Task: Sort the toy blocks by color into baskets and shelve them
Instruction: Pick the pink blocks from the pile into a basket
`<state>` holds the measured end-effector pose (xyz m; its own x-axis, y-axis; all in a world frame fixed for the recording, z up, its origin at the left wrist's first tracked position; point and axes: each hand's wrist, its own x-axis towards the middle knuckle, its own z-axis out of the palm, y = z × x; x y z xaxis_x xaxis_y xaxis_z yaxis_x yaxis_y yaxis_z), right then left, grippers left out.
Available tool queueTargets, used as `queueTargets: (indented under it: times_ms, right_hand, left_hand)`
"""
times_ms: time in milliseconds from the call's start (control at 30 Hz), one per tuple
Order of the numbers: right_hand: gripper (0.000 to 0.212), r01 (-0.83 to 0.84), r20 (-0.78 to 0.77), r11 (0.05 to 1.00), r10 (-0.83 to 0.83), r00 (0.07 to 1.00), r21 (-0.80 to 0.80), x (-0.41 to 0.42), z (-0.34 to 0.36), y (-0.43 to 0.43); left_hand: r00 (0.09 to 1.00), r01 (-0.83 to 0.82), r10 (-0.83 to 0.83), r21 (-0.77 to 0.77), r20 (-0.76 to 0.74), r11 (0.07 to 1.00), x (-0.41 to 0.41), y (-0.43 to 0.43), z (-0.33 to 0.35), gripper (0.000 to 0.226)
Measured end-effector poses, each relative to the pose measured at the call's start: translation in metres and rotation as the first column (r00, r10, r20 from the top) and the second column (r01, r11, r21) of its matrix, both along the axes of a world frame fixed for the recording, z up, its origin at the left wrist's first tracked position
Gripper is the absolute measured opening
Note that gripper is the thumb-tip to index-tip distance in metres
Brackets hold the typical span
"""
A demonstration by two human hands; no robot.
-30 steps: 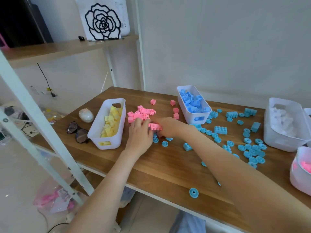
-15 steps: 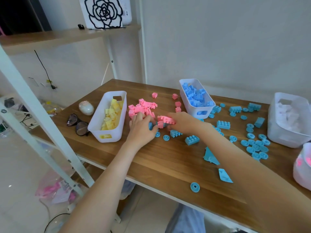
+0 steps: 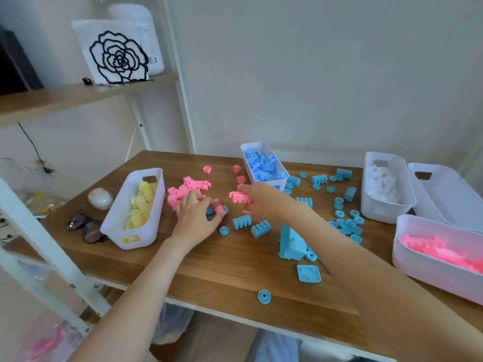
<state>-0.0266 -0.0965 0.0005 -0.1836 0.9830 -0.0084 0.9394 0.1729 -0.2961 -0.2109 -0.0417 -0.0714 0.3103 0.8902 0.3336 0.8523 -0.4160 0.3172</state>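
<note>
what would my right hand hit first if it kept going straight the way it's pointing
Probably the loose pink block just beyond the pink pile. The right hand, holding pink blocks, points away and to the left; it may clip the pile's edge instead, depth is unclear.

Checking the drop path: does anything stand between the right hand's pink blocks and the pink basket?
Only blue rings lie flat on the table between the right hand's pink blocks and the pink basket; a lifted carry looks clear.
</note>
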Motion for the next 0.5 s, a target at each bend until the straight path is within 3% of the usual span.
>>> queueTargets:
  times_ms: [100,200,300,367,500]
  right_hand:
    - [0.029,0.006,-0.062,0.998,-0.002,0.998,0.058,0.005,0.011,-0.014]
    - [0.031,0.013,-0.149,0.981,0.016,0.989,0.192,0.014,0.029,-0.043]
    - [0.022,0.05,-0.177,0.94,0.011,0.984,0.336,0.04,0.042,-0.086]
    - [0.021,0.128,-0.187,0.917,-0.059,0.981,0.379,0.068,0.045,-0.116]
    - [0.022,0.374,-0.191,0.875,-0.328,0.925,0.308,0.135,0.049,-0.176]
  left_hand:
    - [0.989,0.039,-0.048,0.072,0.136,0.997,0.011,-0.008,0.009,0.027]
    - [0.948,0.038,-0.115,0.253,0.298,0.967,0.031,-0.026,0.021,0.025]
    - [0.88,0.109,-0.224,0.281,0.419,0.953,0.065,-0.052,0.035,0.025]
    - [0.847,0.189,-0.327,0.338,0.418,0.922,0.091,-0.068,0.043,0.024]
    - [0.747,0.404,-0.56,0.425,0.358,0.81,0.156,-0.103,0.06,0.025]
